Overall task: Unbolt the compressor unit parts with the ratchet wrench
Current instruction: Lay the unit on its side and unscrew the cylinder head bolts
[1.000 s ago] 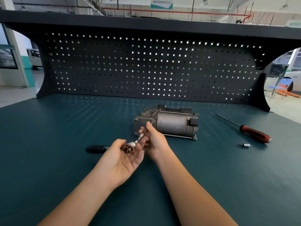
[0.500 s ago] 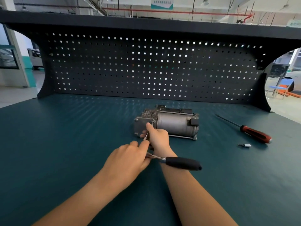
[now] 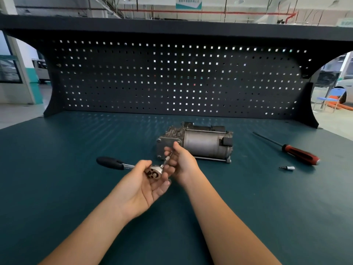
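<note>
hidden behind right hand [image 3: 184, 162]: tip of ratchet wrench [image 3: 155, 172] extension, part of compressor unit [image 3: 202, 145] | cut off at bottom edge: both forearms [image 3: 91, 238] | too small to tell: kind of bit [image 3: 288, 168] | blurred: sign [image 3: 188, 3] text

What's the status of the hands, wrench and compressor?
Left hand grips wrench head, handle pointing left. Right hand pinches its shaft at compressor end. Screwdriver, loose bit off right, clear.

Daylight shines through the pegboard [image 3: 172, 77] holes, dappling the dim green benchtop [image 3: 57, 169]; wide-angle bending curves the frame's edges; focus slightly soft.
</note>
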Motion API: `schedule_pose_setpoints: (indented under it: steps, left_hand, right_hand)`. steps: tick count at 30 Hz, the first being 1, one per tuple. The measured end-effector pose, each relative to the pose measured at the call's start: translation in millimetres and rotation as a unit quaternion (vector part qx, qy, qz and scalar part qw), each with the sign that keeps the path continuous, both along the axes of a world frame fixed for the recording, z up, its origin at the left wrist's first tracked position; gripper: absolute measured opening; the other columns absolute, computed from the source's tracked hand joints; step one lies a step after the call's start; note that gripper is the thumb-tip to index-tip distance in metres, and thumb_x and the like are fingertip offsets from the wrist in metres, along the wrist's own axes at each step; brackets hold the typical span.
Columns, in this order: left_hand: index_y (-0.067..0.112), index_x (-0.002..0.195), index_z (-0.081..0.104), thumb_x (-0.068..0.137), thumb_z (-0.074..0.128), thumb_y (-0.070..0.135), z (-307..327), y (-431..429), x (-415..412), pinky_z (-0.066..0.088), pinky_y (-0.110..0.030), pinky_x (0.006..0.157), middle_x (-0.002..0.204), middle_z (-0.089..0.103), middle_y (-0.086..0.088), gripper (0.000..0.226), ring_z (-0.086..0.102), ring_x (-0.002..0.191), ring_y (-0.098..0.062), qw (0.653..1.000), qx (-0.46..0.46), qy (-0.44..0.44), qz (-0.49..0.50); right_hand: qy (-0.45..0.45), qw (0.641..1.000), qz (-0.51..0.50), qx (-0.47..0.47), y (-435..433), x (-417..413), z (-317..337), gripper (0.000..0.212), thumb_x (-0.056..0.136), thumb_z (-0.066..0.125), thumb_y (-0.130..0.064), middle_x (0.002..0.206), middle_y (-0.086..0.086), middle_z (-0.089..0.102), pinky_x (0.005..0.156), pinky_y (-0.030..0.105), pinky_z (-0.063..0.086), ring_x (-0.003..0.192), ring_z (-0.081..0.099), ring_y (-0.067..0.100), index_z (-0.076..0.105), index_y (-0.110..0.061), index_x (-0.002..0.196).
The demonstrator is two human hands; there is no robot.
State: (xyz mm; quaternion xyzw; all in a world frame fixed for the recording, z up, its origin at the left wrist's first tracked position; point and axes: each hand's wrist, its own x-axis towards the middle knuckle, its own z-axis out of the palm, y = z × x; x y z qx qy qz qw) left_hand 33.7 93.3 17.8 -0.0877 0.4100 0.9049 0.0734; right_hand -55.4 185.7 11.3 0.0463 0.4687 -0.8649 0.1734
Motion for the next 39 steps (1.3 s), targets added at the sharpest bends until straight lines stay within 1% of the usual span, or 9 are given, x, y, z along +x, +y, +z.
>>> schedule_pose_setpoints:
  steps: [7,9,12,18,25,28,32,35,39]
  left_hand:
    - [0.007,0.087,0.058,0.098,0.040,0.019,-2.6,12.0,1.2,0.053,-0.024,0.047,0.056,0.063,-0.001,0.025,0.057,0.044,-0.008,0.949,-0.297,0.073,0.076]
    - [0.018,0.089,0.057,0.097,0.041,0.025,-5.7,11.6,3.8,0.053,-0.029,0.057,0.063,0.062,0.003,0.019,0.058,0.051,-0.009,0.848,-0.507,0.130,0.082]
    - [0.032,0.086,0.048,0.092,0.042,0.038,-11.8,12.7,6.9,0.041,-0.030,0.065,0.073,0.058,0.007,0.010,0.058,0.074,-0.018,0.604,-0.766,0.206,0.071]
    - [0.023,0.103,0.047,0.086,0.048,0.046,-10.8,12.4,4.4,0.045,-0.033,0.071,0.094,0.060,0.003,0.028,0.059,0.090,-0.023,0.498,-0.835,0.221,0.078]
    - [0.027,0.088,0.056,0.085,0.052,0.047,-9.2,8.3,4.1,0.046,-0.032,0.062,0.070,0.058,0.006,0.020,0.060,0.071,-0.018,0.588,-0.770,0.238,0.067]
    - [0.028,0.080,0.059,0.090,0.051,0.036,-10.2,13.4,4.3,0.050,-0.028,0.059,0.071,0.067,0.000,0.015,0.063,0.057,-0.011,0.759,-0.618,0.198,0.058]
    - [0.007,0.093,0.063,0.098,0.040,0.024,-1.6,16.5,2.7,0.051,-0.019,0.045,0.075,0.072,-0.010,0.029,0.063,0.049,-0.012,0.968,-0.240,0.056,0.041]
    - [0.001,0.090,0.058,0.096,0.041,0.023,2.1,12.9,4.6,0.053,-0.022,0.044,0.078,0.071,-0.017,0.029,0.063,0.048,-0.014,0.999,-0.044,-0.004,0.011]
    - [0.000,0.087,0.060,0.095,0.045,0.021,3.0,14.2,4.3,0.053,-0.022,0.046,0.072,0.068,-0.014,0.026,0.061,0.048,-0.012,0.999,-0.045,-0.001,-0.013]
  right_hand:
    - [0.057,0.984,-0.069,0.153,3.1,-0.3,-2.3,0.035,0.090,0.057,-0.029,0.048,-0.003,0.063,0.035,0.013,0.028,0.029,0.036,0.004,0.060,-0.009,0.062]
    - [0.069,0.979,-0.082,0.171,3.2,0.4,-3.2,0.036,0.087,0.063,-0.026,0.046,-0.002,0.060,0.036,0.013,0.029,0.033,0.040,0.007,0.058,-0.009,0.055]
    - [0.066,0.985,-0.079,0.140,0.6,1.3,-2.9,0.030,0.086,0.063,-0.016,0.049,0.002,0.058,0.047,0.020,0.039,0.042,0.048,0.012,0.053,-0.009,0.059]
    - [0.087,0.968,-0.065,0.226,0.1,-1.8,-2.7,0.034,0.093,0.050,-0.024,0.053,-0.001,0.062,0.034,0.015,0.029,0.029,0.037,0.005,0.057,-0.010,0.063]
    - [0.087,0.975,-0.085,0.187,3.3,0.5,-0.1,0.028,0.091,0.055,-0.016,0.046,0.001,0.060,0.036,0.013,0.035,0.030,0.045,0.003,0.056,-0.004,0.066]
    - [0.056,0.984,-0.084,0.146,4.3,-1.3,-0.1,0.027,0.090,0.056,-0.012,0.046,0.003,0.058,0.055,0.027,0.043,0.050,0.051,0.017,0.055,-0.005,0.064]
    - [0.008,0.997,-0.036,0.074,5.6,-0.3,0.5,0.030,0.093,0.053,-0.025,0.038,-0.008,0.052,0.032,0.017,0.029,0.031,0.035,0.004,0.057,-0.009,0.069]
    - [-0.013,1.000,-0.021,0.000,5.9,2.1,2.2,0.028,0.094,0.053,-0.024,0.046,-0.006,0.057,0.026,0.014,0.022,0.028,0.033,0.002,0.057,-0.007,0.072]
    - [-0.006,0.999,-0.024,0.025,6.7,3.7,2.2,0.029,0.093,0.055,-0.029,0.045,-0.006,0.061,0.028,0.013,0.025,0.027,0.034,0.003,0.060,-0.007,0.073]
